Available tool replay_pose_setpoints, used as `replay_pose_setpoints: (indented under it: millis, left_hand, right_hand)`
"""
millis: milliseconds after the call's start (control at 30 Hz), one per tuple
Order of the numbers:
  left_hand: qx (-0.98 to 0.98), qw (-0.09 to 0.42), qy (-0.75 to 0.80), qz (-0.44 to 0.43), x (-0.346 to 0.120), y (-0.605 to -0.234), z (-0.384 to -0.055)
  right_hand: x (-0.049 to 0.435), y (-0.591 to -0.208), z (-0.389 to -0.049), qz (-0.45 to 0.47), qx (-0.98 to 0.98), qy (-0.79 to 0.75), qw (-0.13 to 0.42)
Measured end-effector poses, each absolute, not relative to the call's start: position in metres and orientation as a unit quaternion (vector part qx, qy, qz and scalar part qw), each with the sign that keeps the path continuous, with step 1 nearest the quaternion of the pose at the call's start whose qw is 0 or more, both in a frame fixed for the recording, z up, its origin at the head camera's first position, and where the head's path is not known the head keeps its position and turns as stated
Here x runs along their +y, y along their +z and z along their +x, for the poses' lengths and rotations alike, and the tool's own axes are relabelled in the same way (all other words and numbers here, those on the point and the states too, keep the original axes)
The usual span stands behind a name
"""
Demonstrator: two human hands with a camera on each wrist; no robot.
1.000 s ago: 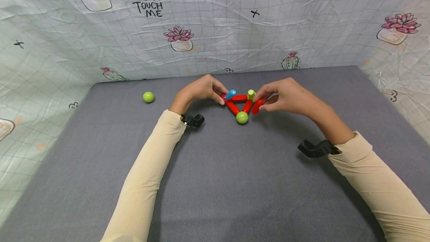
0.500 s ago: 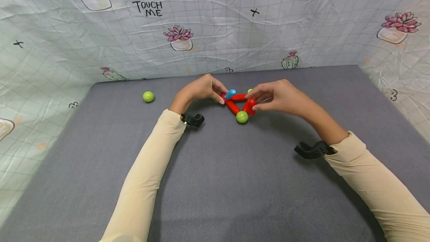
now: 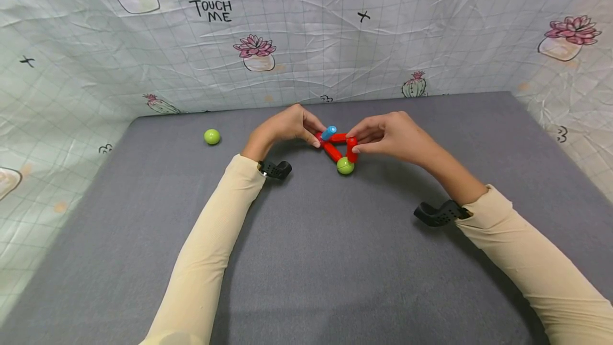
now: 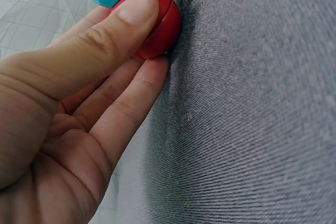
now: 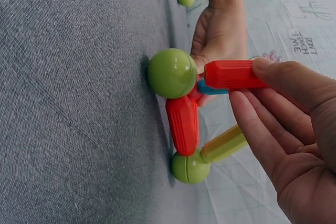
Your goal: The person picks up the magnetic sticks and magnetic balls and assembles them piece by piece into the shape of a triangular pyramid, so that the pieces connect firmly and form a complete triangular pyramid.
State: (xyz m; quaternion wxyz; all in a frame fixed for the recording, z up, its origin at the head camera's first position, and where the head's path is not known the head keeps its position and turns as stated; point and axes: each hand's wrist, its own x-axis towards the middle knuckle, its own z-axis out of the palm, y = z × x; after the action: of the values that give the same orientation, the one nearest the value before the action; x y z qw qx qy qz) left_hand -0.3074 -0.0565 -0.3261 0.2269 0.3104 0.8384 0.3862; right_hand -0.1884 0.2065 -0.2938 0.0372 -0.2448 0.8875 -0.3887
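Observation:
A triangle of red rods and balls lies on the table. My left hand (image 3: 289, 124) grips its left corner, a red ball (image 4: 169, 27), between thumb and fingers. From that ball rises a blue rod (image 3: 329, 132). My right hand (image 3: 390, 134) pinches a loose red rod (image 5: 231, 74) by its upper end. Its lower end is close to the near green ball (image 5: 172, 73); whether they touch I cannot tell. Another red rod (image 5: 182, 125) links this ball to a second green ball (image 5: 190, 168), which bears a yellow-green rod (image 5: 226, 144). The right hand hides that corner in the head view.
A loose green ball (image 3: 212, 137) lies at the far left of the grey table (image 3: 306, 238). Behind the table's back edge hangs a white printed cloth (image 3: 306, 31). Each wrist wears a black camera mount (image 3: 438, 213).
My right hand has moved left with the red rod, which has turned upright over the near green ball. The yellow-green rod has gone behind that hand. My left hand has stayed put.

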Motion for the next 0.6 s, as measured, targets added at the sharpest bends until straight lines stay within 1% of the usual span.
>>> replay_pose_setpoints:
  millis: [600]
  left_hand:
    - [0.837,0.228,0.387,0.313,-0.0558,-0.3268,-0.3076]
  right_hand:
    - [0.2019,-0.2972,-0.1888,-0.238,0.879,-0.411,0.044]
